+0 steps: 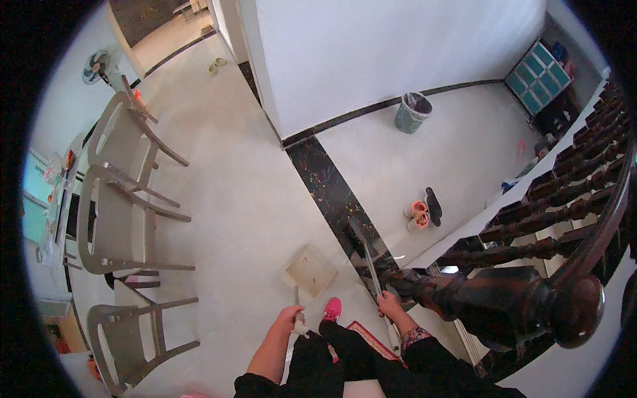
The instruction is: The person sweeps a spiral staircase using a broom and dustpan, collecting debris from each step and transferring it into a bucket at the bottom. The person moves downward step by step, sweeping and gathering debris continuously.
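Note:
My left hand (288, 318) is closed around the handle of a long-handled dustpan. Its pale square pan (310, 272) rests on the light tiled floor ahead of my feet. My right hand (390, 304) grips the thin pale shaft of a broom (371, 263). The broom's dark head (354, 229) is low over the black marble floor strip (323, 179); its bristles are hard to tell from the dark stone. Below my hands, one foot shows in a pink shoe (332, 309), beside a red-edged mat (371, 341).
Close on the right stands a dark wooden newel post (517, 303) with a baluster railing (572, 214). Several grey chairs (117, 224) line the left. Beyond the strip are a pair of shoes (419, 215), a dark slipper (433, 206) and a lined waste bin (413, 113). A wall corner (282, 142) juts forward.

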{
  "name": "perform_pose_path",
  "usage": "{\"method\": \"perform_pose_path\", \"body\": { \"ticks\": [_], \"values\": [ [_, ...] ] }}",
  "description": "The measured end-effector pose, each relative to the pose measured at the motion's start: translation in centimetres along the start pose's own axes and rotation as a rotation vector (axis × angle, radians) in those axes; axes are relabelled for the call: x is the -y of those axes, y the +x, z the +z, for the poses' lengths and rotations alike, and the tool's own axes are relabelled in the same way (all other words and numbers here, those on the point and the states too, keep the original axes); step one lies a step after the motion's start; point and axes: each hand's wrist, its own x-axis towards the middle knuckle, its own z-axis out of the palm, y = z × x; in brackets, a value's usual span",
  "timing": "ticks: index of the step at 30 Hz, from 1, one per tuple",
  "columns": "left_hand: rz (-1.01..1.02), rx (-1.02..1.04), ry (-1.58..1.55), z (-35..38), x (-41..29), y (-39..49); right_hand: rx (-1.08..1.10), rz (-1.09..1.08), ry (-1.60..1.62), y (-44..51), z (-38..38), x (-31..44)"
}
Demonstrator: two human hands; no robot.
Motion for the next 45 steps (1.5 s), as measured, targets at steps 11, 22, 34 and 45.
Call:
{"method": "perform_pose_path", "body": {
  "ticks": [11,22,34,45],
  "values": [
    [-0.131,0.019,0.083,-0.6,-4.8,5.4,0.139,0.169,0.048,2.1,4.5,-0.7],
    [-0.118,0.21,0.289,0.7,-16.1,3.5,0.099,0.244,0.222,-6.1,8.7,5.1],
    [-0.127,0.207,0.43,9.0,-28.4,-0.7,-0.128,0.265,0.44,-8.1,7.2,10.3],
    [-0.228,0.482,0.504,24.2,-37.8,-0.4,-0.058,0.274,0.473,1.7,1.8,14.9]
  ]
}}
